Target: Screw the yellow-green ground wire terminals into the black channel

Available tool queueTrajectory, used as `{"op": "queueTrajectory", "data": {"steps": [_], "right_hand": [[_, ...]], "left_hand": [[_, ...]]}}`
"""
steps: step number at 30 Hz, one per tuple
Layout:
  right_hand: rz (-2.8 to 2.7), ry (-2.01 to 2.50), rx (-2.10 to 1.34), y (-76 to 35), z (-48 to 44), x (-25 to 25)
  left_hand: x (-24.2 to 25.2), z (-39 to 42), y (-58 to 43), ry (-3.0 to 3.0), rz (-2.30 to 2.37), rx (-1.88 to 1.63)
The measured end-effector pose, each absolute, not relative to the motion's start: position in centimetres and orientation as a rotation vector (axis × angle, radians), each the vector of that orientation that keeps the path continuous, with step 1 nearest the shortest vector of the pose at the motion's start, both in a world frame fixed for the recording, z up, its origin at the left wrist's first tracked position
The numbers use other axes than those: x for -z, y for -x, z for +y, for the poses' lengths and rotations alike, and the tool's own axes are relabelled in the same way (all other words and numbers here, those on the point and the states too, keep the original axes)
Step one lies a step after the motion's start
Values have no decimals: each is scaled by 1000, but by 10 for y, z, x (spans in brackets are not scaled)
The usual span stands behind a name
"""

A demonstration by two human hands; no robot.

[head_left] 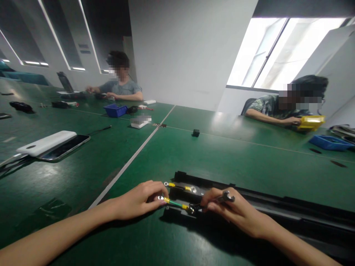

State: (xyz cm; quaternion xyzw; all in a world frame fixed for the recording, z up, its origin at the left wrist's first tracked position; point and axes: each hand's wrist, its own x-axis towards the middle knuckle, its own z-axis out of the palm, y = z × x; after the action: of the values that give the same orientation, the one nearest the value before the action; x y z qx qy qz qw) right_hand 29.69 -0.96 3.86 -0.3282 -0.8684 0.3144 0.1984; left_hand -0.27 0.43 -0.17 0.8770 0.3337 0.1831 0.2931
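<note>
My left hand (145, 197) is closed on the near end of a short green wire (176, 203), which has yellow-sleeved ring terminals at both ends. In my right hand (235, 212) is a metal wrench (227, 197); one jaw sticks up past my fingers. Its other end points down toward the dark fastener (191, 209) at the wire's right terminal, but I cannot tell whether they touch. A second short wire (180, 186) with yellow-sleeved ring terminals lies just beyond. Both wires are at the left end of a long black channel-shaped housing (260, 195), partly hidden by my right hand.
A white power bank (47, 143) and a phone (66, 147) lie at left with cables. Farther off are a small black block (195, 133), a blue bin (115, 110) and a blue tray (330, 142). Two people sit across the table; one holds a yellow bin (312, 123).
</note>
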Motion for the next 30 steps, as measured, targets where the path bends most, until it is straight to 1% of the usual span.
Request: {"op": "queueTrajectory", "data": {"steps": [8, 30], "right_hand": [[-2343, 971, -915, -298, -9, -35], [-2424, 974, -855, -296, -7, -35]], "left_hand": [[0, 4, 3, -2345, 894, -477], [-1, 4, 2, -2343, 899, -477]]}}
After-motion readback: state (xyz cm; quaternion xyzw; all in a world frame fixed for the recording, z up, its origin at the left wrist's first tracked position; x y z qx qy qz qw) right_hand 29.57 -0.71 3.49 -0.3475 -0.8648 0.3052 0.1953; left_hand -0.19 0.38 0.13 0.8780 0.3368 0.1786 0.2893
